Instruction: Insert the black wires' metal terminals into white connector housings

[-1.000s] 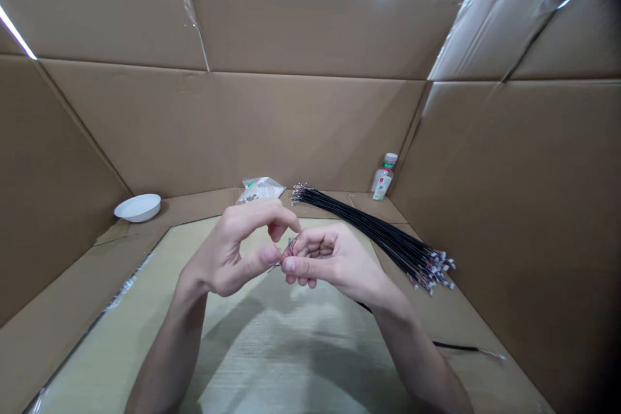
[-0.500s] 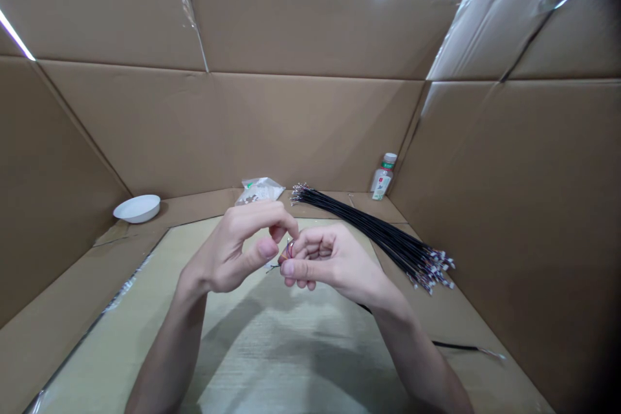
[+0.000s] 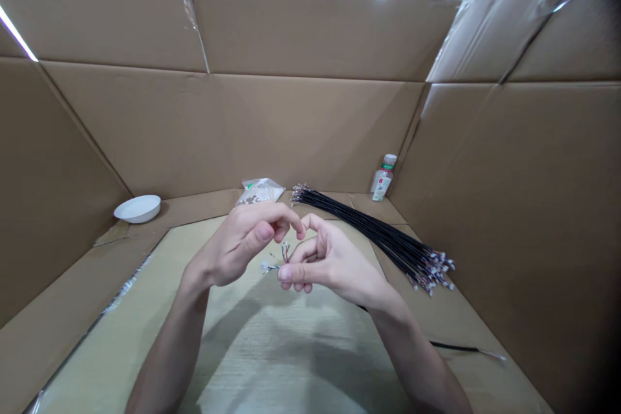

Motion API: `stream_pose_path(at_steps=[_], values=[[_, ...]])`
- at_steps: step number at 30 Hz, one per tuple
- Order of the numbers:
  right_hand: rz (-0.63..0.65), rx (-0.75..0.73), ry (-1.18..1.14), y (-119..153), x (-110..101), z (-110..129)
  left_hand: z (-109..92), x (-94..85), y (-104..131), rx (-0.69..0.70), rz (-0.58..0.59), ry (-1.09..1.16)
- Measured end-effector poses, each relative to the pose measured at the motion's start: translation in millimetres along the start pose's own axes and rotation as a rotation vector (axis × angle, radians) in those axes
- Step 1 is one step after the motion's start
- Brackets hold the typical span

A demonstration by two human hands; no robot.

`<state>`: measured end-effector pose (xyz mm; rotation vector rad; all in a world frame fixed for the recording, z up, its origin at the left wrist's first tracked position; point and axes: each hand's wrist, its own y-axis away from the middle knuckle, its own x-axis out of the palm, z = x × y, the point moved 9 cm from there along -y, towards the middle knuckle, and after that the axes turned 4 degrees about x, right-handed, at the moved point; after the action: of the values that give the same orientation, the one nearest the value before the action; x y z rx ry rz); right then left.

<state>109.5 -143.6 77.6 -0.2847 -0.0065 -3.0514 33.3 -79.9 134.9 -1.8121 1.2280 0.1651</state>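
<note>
Currently, right hand (image 3: 332,266) pinches thin wires (image 3: 286,251), left of the far black bundle (image 3: 371,226); left hand (image 3: 237,242) hangs beside, fingers curled, thumb apart. Loose pinch could let them slip or cross.

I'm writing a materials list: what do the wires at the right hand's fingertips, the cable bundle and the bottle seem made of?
Wires: probably plastic-coated metal, judging by the thin, differently coloured strands; finish too small to tell.
Cable bundle: likely plastic or rubber sheathing, smooth and black with a faint sheen.
Bottle: probably glossy clear plastic, since it looks see-through around its label; glass isn't excluded.
</note>
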Motion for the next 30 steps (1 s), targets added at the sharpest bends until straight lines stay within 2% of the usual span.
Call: stream_pose_path(at_steps=[6,12,18,24,30], values=[[-0.011,-0.016,-0.053,1,-2,2,-6,-6.9,1,0.094,-0.066,0.042],[0.000,-0.004,-0.038,2,-3,0,-8,-7.0,2,0.109,-0.062,0.053],[0.004,-0.014,-0.034,3,-2,2,-5,-6.1,1,0.076,-0.041,0.015],[-0.016,-0.038,-0.049,5,-4,5,3,-4.6,3,-0.009,0.036,-0.001],[-0.080,-0.095,-0.046,8,-8,16,4,-11.0,7,-0.088,0.042,-0.004]])
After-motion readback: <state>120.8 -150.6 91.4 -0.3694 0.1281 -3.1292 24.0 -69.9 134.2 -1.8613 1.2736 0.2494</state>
